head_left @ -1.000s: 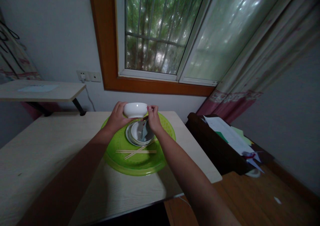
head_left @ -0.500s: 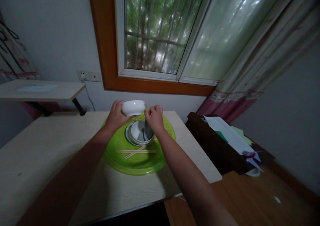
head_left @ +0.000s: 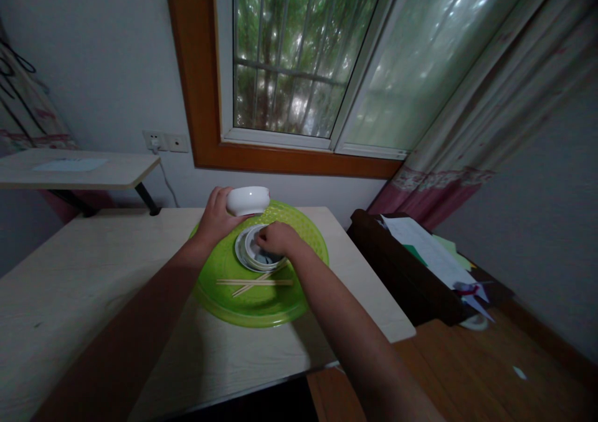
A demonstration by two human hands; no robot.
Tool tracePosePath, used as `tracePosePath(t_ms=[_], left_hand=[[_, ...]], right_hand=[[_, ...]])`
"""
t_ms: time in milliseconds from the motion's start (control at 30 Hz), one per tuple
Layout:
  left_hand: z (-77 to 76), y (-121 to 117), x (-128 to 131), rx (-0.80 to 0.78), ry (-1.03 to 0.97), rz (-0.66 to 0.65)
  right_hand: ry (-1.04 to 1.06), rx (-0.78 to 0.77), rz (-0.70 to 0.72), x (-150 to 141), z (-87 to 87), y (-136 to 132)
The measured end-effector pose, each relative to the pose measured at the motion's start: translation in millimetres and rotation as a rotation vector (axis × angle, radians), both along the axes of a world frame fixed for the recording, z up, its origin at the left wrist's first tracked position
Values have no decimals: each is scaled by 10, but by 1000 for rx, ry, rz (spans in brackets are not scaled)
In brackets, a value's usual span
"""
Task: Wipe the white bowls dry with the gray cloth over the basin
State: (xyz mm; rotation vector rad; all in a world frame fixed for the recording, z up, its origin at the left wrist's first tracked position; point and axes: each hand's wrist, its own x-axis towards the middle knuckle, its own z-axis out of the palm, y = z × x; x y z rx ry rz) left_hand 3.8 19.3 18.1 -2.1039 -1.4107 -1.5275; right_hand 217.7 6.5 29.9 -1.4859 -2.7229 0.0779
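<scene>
My left hand (head_left: pixel 218 215) grips a glossy white bowl (head_left: pixel 248 201) by its left side, raised above the far part of a green round tray (head_left: pixel 311 247). Below it, a small stack of pale bowls (head_left: pixel 250 257) rests on a plate (head_left: pixel 239 252) on the tray. My right hand (head_left: pixel 276 238) reaches over the top bowl with its fingers bent together at the opening. Whatever they may hold is hidden. Something dark grey lies inside that bowl, too unclear to name. Light wooden chopsticks (head_left: pixel 255 282) lie crossed in front of the stack.
The tray stands on a pale wooden table (head_left: pixel 154 272). A raised shelf (head_left: pixel 116 167) with a paper on it is at the left. Beyond the table's right edge are a dark brown piece of furniture (head_left: pixel 374 266) and papers (head_left: pixel 420 241). A window and wall stand behind.
My right hand has moved down and left, from beside the raised bowl to the opening of the stacked bowls. My left hand and its bowl have stayed almost still.
</scene>
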Motion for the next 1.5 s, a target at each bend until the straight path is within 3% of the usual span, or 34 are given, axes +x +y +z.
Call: tracePosePath(t_ms=[333, 500, 700, 800, 967, 1200, 1333, 1500], left_hand=[[1, -7, 16, -49, 5, 10], [-3, 6, 3, -54, 12, 11], [17, -27, 17, -69, 9, -1], [18, -25, 16, -62, 8, -3], [31, 8, -13, -54, -32, 29], [49, 4, -13, -71, -86, 78], [9, 12, 11, -96, 2, 7], [-38, 38, -14, -97, 84, -88]], right_hand=[[80, -250, 237, 13, -110, 67], [-18, -286, 213, -10, -59, 51], [31, -318, 197, 15, -116, 86], [132, -227, 199, 30, -133, 118], [639, 154, 173, 17, -62, 151], [1081, 435, 71, 23, -3, 160], [1065, 575, 128, 21, 23, 116], [809, 583, 329, -24, 65, 33]])
